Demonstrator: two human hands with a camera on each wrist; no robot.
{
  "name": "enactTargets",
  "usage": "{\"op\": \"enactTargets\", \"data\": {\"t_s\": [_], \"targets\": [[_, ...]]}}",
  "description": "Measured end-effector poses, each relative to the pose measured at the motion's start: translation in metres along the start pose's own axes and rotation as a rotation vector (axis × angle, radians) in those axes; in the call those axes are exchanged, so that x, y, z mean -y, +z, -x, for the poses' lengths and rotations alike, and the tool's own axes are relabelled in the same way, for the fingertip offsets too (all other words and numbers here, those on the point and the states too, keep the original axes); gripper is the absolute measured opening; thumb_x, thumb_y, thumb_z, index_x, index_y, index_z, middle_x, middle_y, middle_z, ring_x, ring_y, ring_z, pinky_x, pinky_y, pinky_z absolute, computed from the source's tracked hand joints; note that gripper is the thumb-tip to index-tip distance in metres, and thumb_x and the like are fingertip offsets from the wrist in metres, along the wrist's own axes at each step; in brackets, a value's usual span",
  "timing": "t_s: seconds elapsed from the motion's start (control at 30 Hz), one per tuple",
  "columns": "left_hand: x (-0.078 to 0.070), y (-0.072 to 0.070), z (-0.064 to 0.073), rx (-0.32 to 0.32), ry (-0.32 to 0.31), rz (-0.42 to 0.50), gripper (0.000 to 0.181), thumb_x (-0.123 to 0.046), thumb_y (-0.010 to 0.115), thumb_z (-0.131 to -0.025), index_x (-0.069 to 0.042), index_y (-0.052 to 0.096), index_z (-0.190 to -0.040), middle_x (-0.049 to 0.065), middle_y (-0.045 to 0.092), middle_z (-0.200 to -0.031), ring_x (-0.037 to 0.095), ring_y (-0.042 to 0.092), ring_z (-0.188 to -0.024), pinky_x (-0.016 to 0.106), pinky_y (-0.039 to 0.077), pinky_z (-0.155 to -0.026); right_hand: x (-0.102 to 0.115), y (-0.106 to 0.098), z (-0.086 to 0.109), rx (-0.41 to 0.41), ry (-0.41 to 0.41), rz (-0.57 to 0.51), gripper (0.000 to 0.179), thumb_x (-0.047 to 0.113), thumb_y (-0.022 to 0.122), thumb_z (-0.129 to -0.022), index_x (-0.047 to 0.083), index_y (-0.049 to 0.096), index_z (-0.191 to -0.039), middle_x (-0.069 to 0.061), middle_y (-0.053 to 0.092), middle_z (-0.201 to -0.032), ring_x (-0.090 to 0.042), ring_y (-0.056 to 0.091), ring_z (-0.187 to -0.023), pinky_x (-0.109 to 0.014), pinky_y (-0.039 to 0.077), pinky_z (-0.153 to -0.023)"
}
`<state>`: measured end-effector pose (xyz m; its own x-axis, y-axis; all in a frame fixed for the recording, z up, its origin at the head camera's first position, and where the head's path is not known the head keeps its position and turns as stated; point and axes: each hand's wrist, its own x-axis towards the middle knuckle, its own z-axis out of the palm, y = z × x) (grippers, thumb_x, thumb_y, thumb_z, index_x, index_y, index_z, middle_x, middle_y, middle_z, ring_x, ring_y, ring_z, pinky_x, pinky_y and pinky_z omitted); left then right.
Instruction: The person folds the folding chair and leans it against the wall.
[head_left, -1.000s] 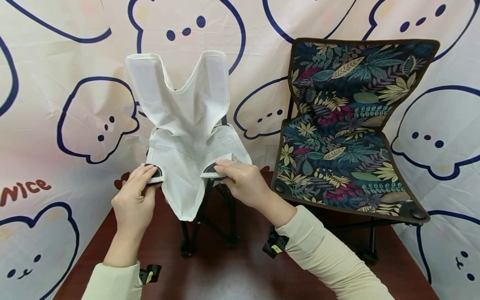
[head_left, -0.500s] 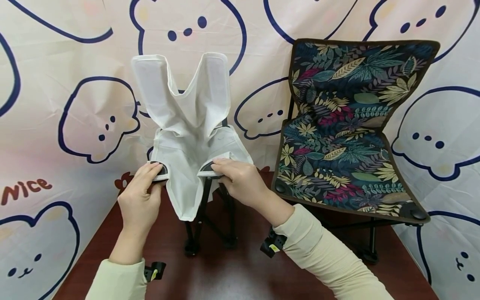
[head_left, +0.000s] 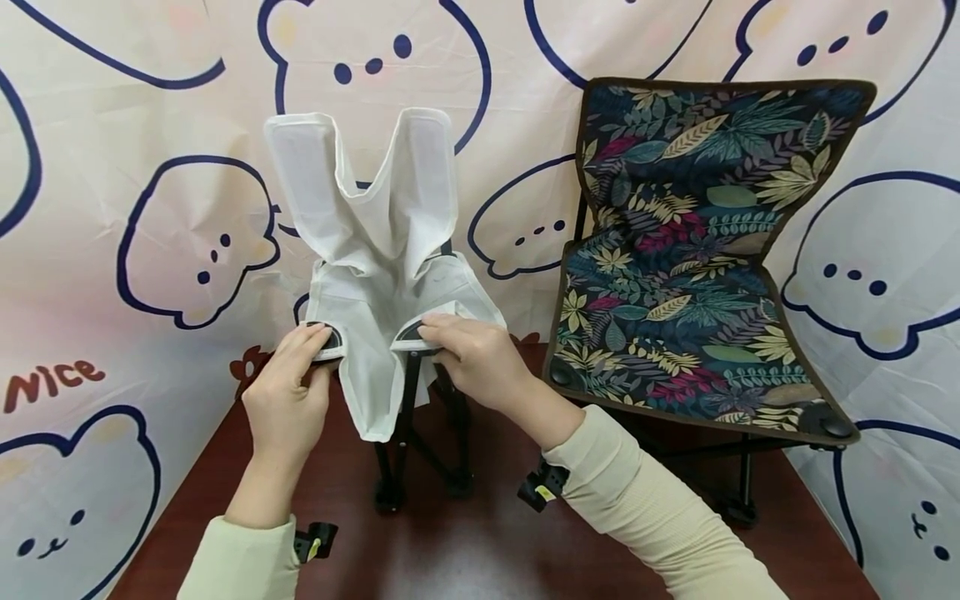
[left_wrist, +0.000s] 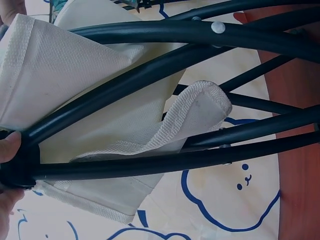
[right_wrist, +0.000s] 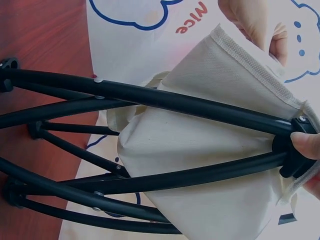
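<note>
A white folding chair (head_left: 367,292), partly folded, stands in front of me, its fabric sagging in a deep fold between the two front corners. My left hand (head_left: 288,400) pinches the front left corner, thumb below and fingers on the black patch (head_left: 333,337). At the front right corner my right hand (head_left: 480,358) grips the fabric and the joint under it. Beneath the cloth, black crossed tubes (left_wrist: 145,65) run down to the feet. In the right wrist view the thumb (right_wrist: 306,145) presses on the black plastic joint (right_wrist: 287,150).
To the right stands an unfolded chair with a leaf pattern (head_left: 682,317). Both chairs stand on a dark red wooden surface (head_left: 480,558). Behind hangs a pale cloth with cartoon bears (head_left: 202,242). Each wrist carries a small black camera mount (head_left: 543,486).
My left hand has moved right with its corner, and the two front corners are closer together. The fabric between them folds deeper and narrower. The chair's left legs shifted slightly right.
</note>
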<state>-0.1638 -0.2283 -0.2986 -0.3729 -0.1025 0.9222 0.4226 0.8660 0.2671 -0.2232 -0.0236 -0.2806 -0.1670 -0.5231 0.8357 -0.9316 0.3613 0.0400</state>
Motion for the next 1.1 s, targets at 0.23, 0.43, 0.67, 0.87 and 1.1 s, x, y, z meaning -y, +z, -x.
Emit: {"op": "enactTargets", "data": {"t_s": [0.23,0.43,0.67,0.87,1.1], "targets": [[-0.004,0.001,-0.002,0.010,0.005,-0.015,0.026,0.009,0.062,-0.069,0.002,0.066,-0.094,0.009,0.064,-0.094,0.024,0.057,-0.093,0.033,0.042,-0.080,-0.001,0.002,0.000,-0.009,0.001,-0.002,0.025,-0.005,0.068,-0.067,0.002,0.066,-0.091,-0.008,0.063,-0.098,-0.015,0.058,-0.093,-0.019,0.038,-0.086],[-0.008,0.004,-0.003,0.023,-0.001,0.000,0.027,0.010,0.061,-0.069,0.002,0.066,-0.094,0.010,0.063,-0.094,0.023,0.056,-0.095,0.032,0.042,-0.081,-0.001,0.002,0.000,-0.013,0.006,-0.005,0.026,-0.005,0.068,-0.067,0.001,0.066,-0.093,-0.009,0.063,-0.098,-0.016,0.057,-0.094,-0.019,0.038,-0.086],[-0.011,0.005,-0.004,0.050,-0.004,-0.004,0.029,0.011,0.060,-0.068,0.002,0.066,-0.095,0.010,0.063,-0.096,0.024,0.055,-0.098,0.044,0.044,-0.073,0.000,0.004,-0.003,-0.017,0.005,-0.003,0.025,-0.004,0.067,-0.069,0.001,0.066,-0.092,-0.009,0.063,-0.098,-0.016,0.058,-0.093,-0.019,0.040,-0.084],[-0.013,0.007,-0.005,0.037,0.003,0.024,0.029,0.011,0.058,-0.068,0.002,0.066,-0.094,0.010,0.063,-0.095,0.024,0.055,-0.097,0.041,0.045,-0.072,0.000,0.004,-0.005,-0.008,-0.005,0.003,0.026,-0.004,0.066,-0.069,0.001,0.066,-0.094,-0.009,0.063,-0.099,-0.016,0.057,-0.094,-0.018,0.039,-0.085],[-0.016,0.010,-0.005,0.038,-0.003,0.048,0.030,0.012,0.059,-0.066,0.002,0.066,-0.093,0.010,0.063,-0.095,0.024,0.055,-0.097,0.022,0.041,-0.082,0.001,0.004,-0.008,-0.031,-0.038,0.010,0.025,-0.004,0.067,-0.068,0.001,0.066,-0.092,-0.009,0.063,-0.098,-0.016,0.057,-0.094,-0.018,0.038,-0.086]]}}
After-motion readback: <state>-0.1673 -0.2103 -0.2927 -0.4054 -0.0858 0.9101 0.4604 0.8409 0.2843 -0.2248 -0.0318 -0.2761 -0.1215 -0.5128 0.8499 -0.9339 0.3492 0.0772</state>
